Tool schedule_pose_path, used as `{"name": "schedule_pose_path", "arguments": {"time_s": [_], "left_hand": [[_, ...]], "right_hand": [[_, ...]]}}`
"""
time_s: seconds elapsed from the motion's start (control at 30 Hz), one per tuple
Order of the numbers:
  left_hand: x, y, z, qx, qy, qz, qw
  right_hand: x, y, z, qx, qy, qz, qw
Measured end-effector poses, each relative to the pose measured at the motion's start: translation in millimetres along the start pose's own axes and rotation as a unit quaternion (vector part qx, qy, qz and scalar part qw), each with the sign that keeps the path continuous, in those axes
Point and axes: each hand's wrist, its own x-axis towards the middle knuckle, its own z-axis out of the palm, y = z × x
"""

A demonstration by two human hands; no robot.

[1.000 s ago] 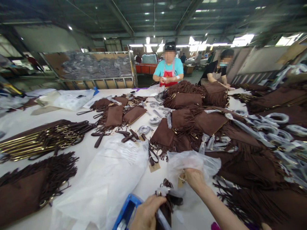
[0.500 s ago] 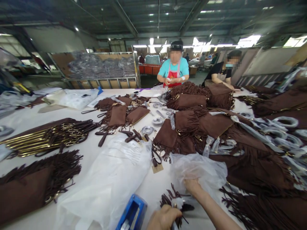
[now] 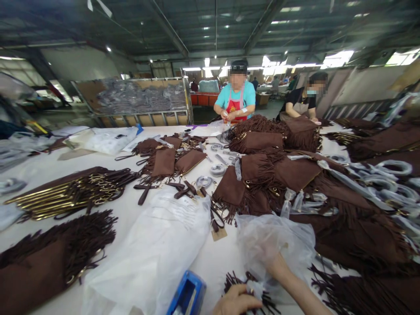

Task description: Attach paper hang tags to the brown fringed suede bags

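Brown fringed piece (image 3: 231,281), its visible fringe splayed forward and rightward, long axis obscured. Left hand (image 3: 236,302): fingers closed on it. Right hand (image 3: 278,266): inside clear bag (image 3: 267,232), finger closure indeterminable.

The left hand (image 3: 236,301) rests on a dark brown fringed piece (image 3: 251,286) at the bottom edge, just beside a blue tape dispenser (image 3: 187,294). The right hand (image 3: 274,262) reaches into a clear plastic bag (image 3: 274,238), which covers its fingers. A large white plastic bag (image 3: 154,249) lies left of the dispenser. Brown fringed pouches (image 3: 295,173) are heaped beyond the clear bag, and across the table (image 3: 110,232) a person in a red apron (image 3: 235,98) holds something small.
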Motion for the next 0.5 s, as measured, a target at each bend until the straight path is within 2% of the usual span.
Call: {"name": "schedule_pose_path", "arguments": {"time_s": [0.07,0.13,0.33,0.4,0.5], "left_hand": [[0.2,0.8,-5.1,-0.048,0.020,0.035,0.998],[0.8,7.8,-10.7,-0.059,0.062,0.033,0.996],[13.5,40.7,-20.4,0.007,0.160,-0.073,0.984],[21.1,44.7,-19.1,0.043,0.165,-0.071,0.983],[31.4,46.0,-15.5,0.101,0.151,-0.033,0.983]], "right_hand": [[-3.0,-7.5,-8.9,0.040,-0.008,0.039,0.998],[-7.5,-15.7,-18.1,0.086,-0.025,0.079,0.993],[-26.8,-37.5,-51.5,0.245,-0.080,0.170,0.951],[-31.2,-44.2,-63.4,0.299,-0.079,0.178,0.934],[-35.2,-52.7,-77.7,0.366,-0.069,0.190,0.909]]}}
